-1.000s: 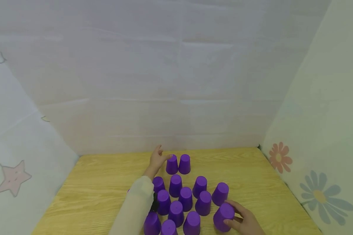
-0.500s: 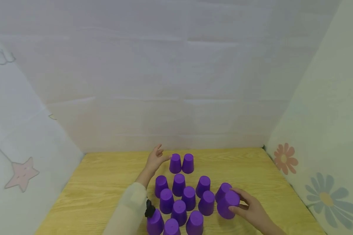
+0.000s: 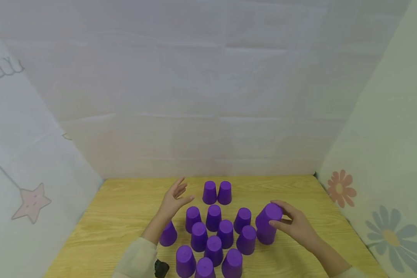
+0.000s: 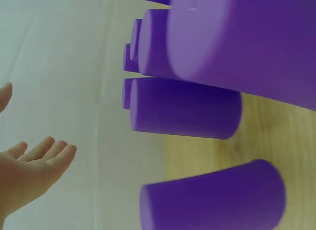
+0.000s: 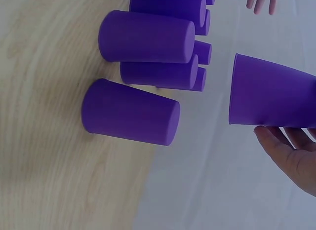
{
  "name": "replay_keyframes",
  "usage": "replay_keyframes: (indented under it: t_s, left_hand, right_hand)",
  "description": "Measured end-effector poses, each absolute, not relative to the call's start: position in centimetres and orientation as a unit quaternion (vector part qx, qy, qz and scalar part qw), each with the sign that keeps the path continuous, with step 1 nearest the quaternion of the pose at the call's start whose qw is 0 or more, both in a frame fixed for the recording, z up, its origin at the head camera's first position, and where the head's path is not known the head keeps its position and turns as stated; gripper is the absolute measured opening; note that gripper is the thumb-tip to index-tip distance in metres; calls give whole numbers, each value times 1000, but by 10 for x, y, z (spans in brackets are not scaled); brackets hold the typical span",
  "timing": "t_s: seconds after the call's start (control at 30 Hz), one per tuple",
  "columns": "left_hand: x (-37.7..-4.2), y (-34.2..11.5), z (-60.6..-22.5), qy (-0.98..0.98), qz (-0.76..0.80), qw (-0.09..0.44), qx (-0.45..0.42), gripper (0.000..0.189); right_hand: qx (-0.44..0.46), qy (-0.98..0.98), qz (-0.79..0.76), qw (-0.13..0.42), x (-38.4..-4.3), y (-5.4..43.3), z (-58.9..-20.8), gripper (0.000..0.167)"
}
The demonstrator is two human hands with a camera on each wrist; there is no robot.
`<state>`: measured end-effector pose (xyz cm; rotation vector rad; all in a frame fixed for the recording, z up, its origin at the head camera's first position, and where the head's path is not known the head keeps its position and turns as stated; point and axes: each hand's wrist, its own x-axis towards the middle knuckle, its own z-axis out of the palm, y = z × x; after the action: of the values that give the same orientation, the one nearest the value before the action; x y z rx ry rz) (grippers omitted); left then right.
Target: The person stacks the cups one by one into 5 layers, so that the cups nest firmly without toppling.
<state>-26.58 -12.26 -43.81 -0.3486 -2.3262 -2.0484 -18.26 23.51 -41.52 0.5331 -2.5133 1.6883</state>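
My right hand (image 3: 297, 224) grips an upside-down purple plastic cup (image 5: 271, 94) between thumb and fingers. In the right wrist view that cup is raised off the wooden table, and in the head view it overlaps another upturned purple cup (image 3: 266, 237) at the right end of the group. Fingers spread and holding nothing, my left hand (image 3: 169, 204) hovers left of two upturned cups (image 3: 209, 194) at the back. One more cup (image 3: 168, 234) stands partly behind the left forearm. The left wrist view shows the same bare left hand (image 4: 29, 175) apart from the cups.
Several more upturned purple cups (image 3: 213, 251) stand in loose rows across the middle of the wooden table (image 3: 118, 216). A pale cloth wall (image 3: 208, 146) rises behind, with printed side cloths (image 3: 385, 185) at left and right. A black device (image 3: 161, 268) sits by the left sleeve.
My right hand has lifted its cup up and away from the front until it overlaps the right-end cup. The left hand has drawn back left from the two rear cups.
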Motion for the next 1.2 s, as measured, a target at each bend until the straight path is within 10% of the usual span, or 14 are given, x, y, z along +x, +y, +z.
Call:
replay_keyframes:
  t_s: [1.2]
  left_hand:
    - [-179, -135, -489, -725, -682, 0, -97, 73]
  right_hand:
    - [131, -851, 505, 55, -265, 198, -418, 56]
